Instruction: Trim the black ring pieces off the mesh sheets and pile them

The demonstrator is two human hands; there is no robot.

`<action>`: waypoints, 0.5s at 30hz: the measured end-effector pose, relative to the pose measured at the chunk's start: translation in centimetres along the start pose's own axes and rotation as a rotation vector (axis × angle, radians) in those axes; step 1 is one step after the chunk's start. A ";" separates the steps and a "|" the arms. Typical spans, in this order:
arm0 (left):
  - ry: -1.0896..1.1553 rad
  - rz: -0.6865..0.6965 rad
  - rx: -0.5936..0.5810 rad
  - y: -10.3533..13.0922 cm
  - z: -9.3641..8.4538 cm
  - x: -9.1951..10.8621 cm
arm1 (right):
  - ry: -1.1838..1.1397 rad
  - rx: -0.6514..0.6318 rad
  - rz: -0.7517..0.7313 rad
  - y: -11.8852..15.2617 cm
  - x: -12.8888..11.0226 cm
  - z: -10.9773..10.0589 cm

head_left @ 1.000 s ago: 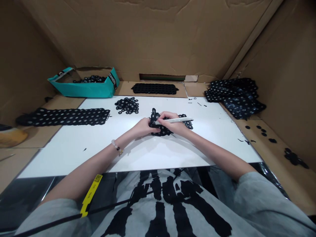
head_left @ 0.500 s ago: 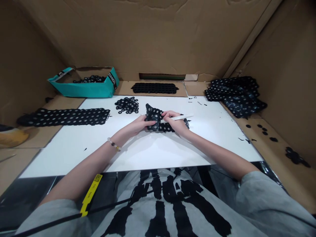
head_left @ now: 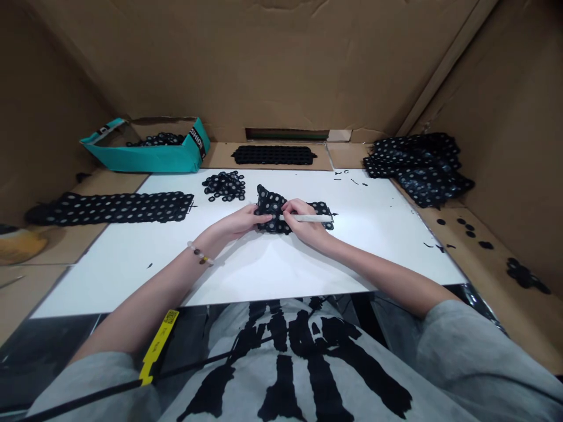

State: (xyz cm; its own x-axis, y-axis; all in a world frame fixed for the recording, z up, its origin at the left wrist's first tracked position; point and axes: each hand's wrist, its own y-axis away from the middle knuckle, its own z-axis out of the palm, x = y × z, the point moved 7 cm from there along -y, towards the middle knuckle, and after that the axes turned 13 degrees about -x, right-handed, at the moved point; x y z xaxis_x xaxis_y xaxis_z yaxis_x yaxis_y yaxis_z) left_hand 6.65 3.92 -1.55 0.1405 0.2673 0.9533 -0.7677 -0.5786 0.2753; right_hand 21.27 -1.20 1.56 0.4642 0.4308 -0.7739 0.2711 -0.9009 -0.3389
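Observation:
A black sheet with rows of pale round dots (head_left: 269, 202) lies on the white board in front of me, its left end raised. My left hand (head_left: 241, 223) pinches the near left part of this sheet, thumb on top. In my right hand (head_left: 305, 223) is a white pen-like tool (head_left: 313, 218), held like a pencil, its tip against the sheet and its back end pointing right. The right hand covers part of the sheet's middle. Beyond the left hand sits a pile of small black rings (head_left: 225, 185).
A teal box (head_left: 145, 158) holds more black rings at the back left. One dotted strip (head_left: 127, 208) lies left. A black strip (head_left: 273, 155) rests at the back. Stacked dotted sheets (head_left: 422, 167) lie right, near loose black pieces (head_left: 523, 272). Cardboard walls (head_left: 281, 64) surround the board.
The right hand has shifted slightly left, and the tool has swung from tilted up to nearly level. My left hand keeps its hold on the sheet. The whole view has moved a little.

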 end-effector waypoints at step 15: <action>-0.330 -0.023 0.208 1.0 0.5 1.1 | -0.275 0.003 0.153 -0.5 2.2 0.0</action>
State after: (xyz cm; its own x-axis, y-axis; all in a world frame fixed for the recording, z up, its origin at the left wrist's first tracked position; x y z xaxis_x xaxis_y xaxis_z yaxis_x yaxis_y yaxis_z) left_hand 6.30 3.26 -0.17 0.3753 0.0394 0.9261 -0.6235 -0.7286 0.2836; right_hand 22.15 0.16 0.03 0.2538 0.2600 -0.9317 0.2126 -0.9546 -0.2085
